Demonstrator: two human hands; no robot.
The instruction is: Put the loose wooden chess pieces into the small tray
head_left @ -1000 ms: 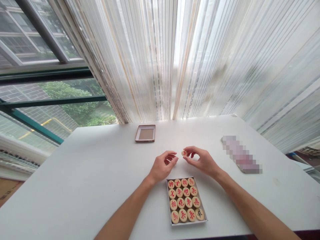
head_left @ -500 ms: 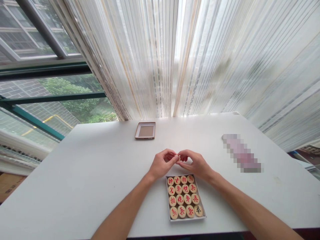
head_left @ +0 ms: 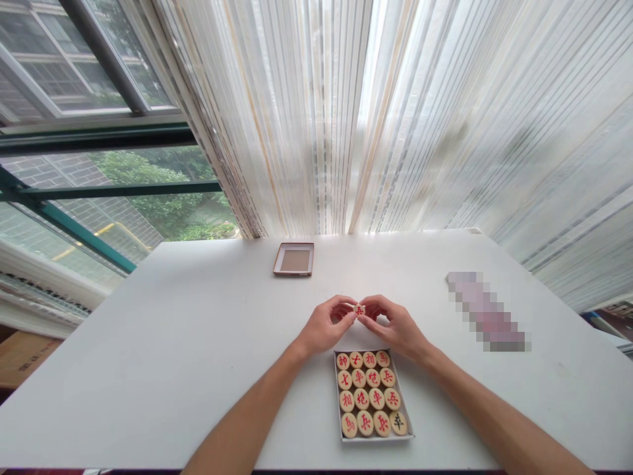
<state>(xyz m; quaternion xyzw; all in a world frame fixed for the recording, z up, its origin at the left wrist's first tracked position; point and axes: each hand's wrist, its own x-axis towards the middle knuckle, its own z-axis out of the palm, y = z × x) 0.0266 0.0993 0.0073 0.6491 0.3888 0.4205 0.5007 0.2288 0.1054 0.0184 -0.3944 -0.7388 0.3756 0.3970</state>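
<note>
Between the fingertips of my left hand (head_left: 324, 326) and my right hand (head_left: 395, 326) is a round xiangqi piece (head_left: 359, 310), its red character facing me. Both hands pinch it from either side, raised just beyond the box. Below them on the table lies a shallow white box (head_left: 373, 438) filled with rows of round wooden pieces. Most carry red characters; a black-marked piece (head_left: 398, 423) occupies the near right corner.
An open box lid (head_left: 293, 259), brown-edged with a pale inside, lies near the back of the white table (head_left: 198, 343). To the right is a pixelated pinkish object (head_left: 487, 311). Striped sheer curtains (head_left: 326, 119) hang behind the table, with a window (head_left: 99, 145) at the left.
The piece in my fingers has been turned so its red character now faces me. My view has shifted slightly, moving the box and lid a little right in the picture.
</note>
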